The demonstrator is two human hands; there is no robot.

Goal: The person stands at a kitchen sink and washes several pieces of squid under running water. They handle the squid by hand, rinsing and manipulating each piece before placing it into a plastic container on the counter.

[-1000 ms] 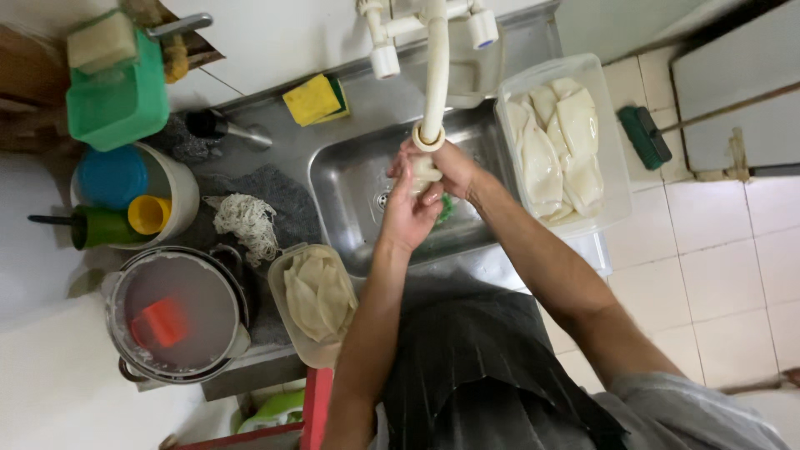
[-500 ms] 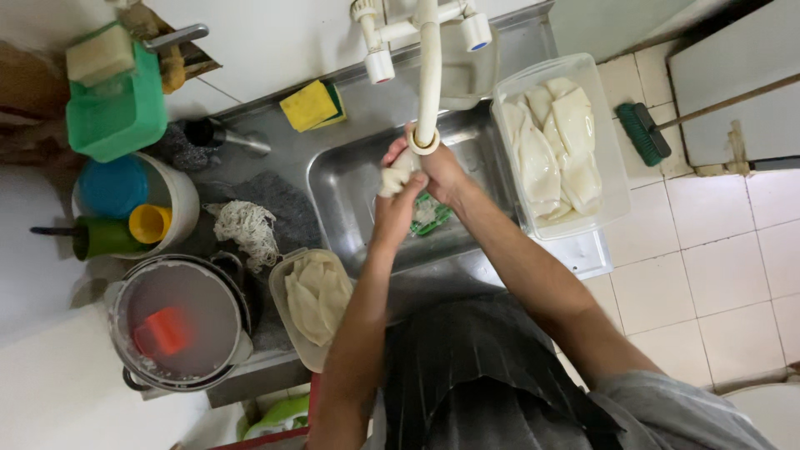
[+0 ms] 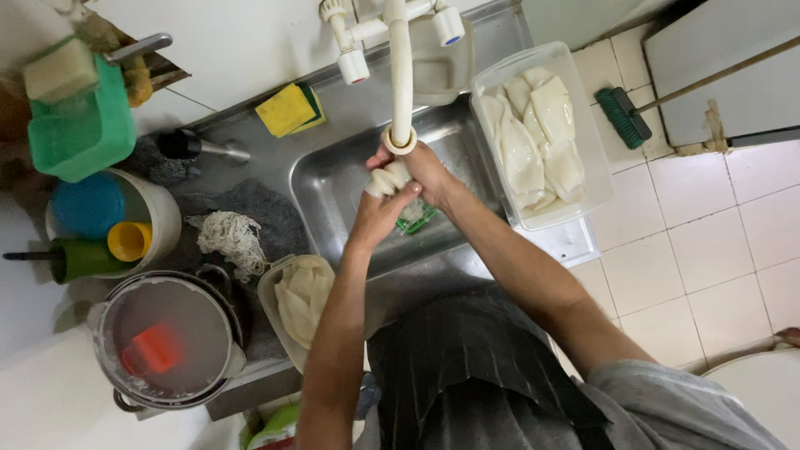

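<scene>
Both of my hands hold one pale, whitish piece of squid (image 3: 390, 178) right under the mouth of the white tap (image 3: 401, 75), over the steel sink (image 3: 333, 187). My left hand (image 3: 379, 212) grips it from below and my right hand (image 3: 427, 171) wraps it from the right. A clear plastic tub (image 3: 587, 142) on the sink's right side holds several more white squid pieces. Left of my left forearm, a shallow tray (image 3: 271, 293) holds several yellowish pieces.
A yellow-green sponge (image 3: 287, 110) lies behind the sink. On the left counter are a white net scrubber (image 3: 229, 237), a lidded pot of water with a red cup (image 3: 162, 346), a white bucket (image 3: 162, 215) and a green basket (image 3: 83, 129). A green brush (image 3: 623, 117) lies on the tiled floor.
My hands have shifted slightly under the tap while still rubbing the squid piece; the grip has turned a little. Everything else stays put.
</scene>
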